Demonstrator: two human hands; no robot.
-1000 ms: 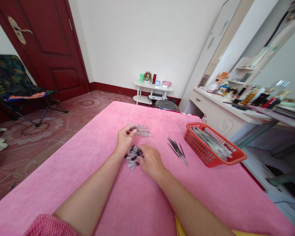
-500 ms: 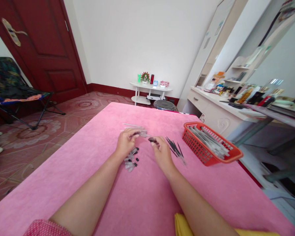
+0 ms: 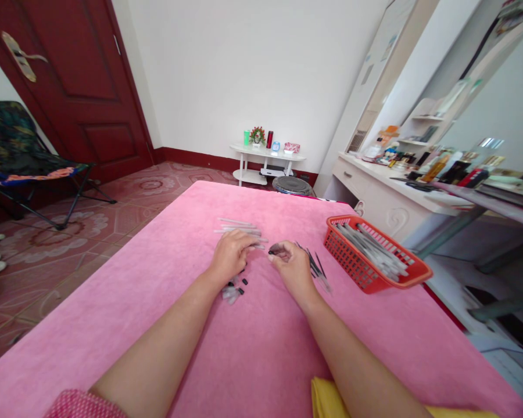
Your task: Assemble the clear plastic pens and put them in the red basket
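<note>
My left hand [image 3: 232, 255] rests on the pink table, fingers curled around a clear plastic tube whose end pokes out toward the right. Just behind it lies a small heap of clear tubes [image 3: 239, 227]. Below that hand sits a pile of small black and clear caps [image 3: 234, 288]. My right hand [image 3: 291, 265] is closed in a pinch on a small black cap [image 3: 272, 252], held close to the tube's end. Thin black refills [image 3: 316, 267] lie to the right of this hand.
A red plastic basket [image 3: 366, 273] with several grey pens stands at the right on the pink table [image 3: 261, 348]. Beyond are a white dresser [image 3: 375, 194] crowded with bottles, a small white side table [image 3: 268, 158], a folding chair [image 3: 21, 157] and a dark red door [image 3: 82, 81].
My right hand left the cap pile with a black cap and rose toward the left hand. My left hand lowered slightly over the tube, and the two hands came close together.
</note>
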